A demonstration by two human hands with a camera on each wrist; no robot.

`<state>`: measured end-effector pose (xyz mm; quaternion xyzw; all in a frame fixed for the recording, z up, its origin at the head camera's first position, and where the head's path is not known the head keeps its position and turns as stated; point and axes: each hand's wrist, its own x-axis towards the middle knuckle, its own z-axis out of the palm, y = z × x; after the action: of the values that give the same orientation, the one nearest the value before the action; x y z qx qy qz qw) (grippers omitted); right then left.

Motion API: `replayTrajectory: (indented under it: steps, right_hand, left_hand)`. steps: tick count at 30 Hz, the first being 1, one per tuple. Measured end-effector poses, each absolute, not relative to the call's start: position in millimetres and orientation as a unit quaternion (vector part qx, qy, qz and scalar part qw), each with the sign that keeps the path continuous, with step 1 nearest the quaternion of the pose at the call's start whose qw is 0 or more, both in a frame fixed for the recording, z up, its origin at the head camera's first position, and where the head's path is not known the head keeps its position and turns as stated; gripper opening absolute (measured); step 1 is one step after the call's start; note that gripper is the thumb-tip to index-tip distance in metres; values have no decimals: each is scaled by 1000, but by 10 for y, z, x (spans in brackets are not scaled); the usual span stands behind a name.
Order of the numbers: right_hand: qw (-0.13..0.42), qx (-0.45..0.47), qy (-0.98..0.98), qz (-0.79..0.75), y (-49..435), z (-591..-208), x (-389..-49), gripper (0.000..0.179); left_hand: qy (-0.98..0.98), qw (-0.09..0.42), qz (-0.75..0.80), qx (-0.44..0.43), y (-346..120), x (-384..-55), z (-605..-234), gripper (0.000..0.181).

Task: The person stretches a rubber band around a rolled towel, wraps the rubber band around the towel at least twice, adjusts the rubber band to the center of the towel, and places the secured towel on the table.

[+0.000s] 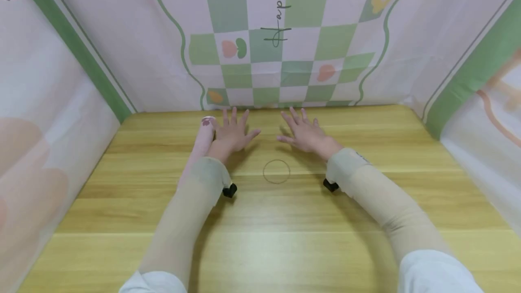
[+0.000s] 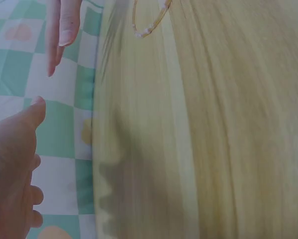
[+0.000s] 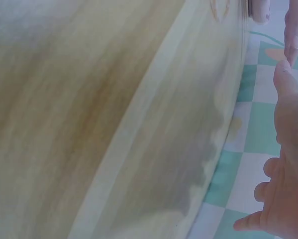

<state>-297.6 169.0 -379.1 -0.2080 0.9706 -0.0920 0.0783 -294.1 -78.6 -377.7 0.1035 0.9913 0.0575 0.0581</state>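
Both hands are held out over the wooden table with fingers spread, palms down, and nothing in them. My left hand (image 1: 232, 135) is at the far left of centre, just right of a pink tube (image 1: 198, 150) with a flower mark near its end. My left forearm hides the tube's near part. My right hand (image 1: 306, 134) mirrors it on the other side, thumb pointing inward. Between the wrists lies a thin bracelet-like ring (image 1: 277, 172), which in the left wrist view appears as a beaded loop (image 2: 148, 31). Shadows of both hands fall on the tabletop.
The wooden table (image 1: 277, 238) ends at a hanging cloth (image 1: 301, 40) with green and white checks just beyond the fingertips. More cloth walls stand at the left (image 1: 53, 103) and right (image 1: 484, 148). A small black block (image 1: 229, 190) sits on each wrist.
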Motion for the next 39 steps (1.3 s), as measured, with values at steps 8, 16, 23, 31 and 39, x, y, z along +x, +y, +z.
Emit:
replayTrajectory:
  steps: [8,16,23,31,39]
  right_hand:
    - [67,-223,970,-72,1690,-3773,-2927,89]
    - [57,-247,965,-66,1707,-3752,-2854,91]
    - [48,-282,955,-77,1685,-3702,-2759,87]
    - [48,-294,951,-80,1663,-3679,-2716,87]
    - [57,-309,945,-89,1668,-3713,-2623,86]
  left_hand:
    - [990,62,62,114,-807,-2885,-3722,81]
    - [988,71,53,124,-837,-2842,-3670,83]
    - [988,71,55,129,-904,-2785,-3631,85]
    - [987,57,49,144,-1014,-2722,-3627,82]
    - [986,50,53,153,-1117,-2594,-3572,80]
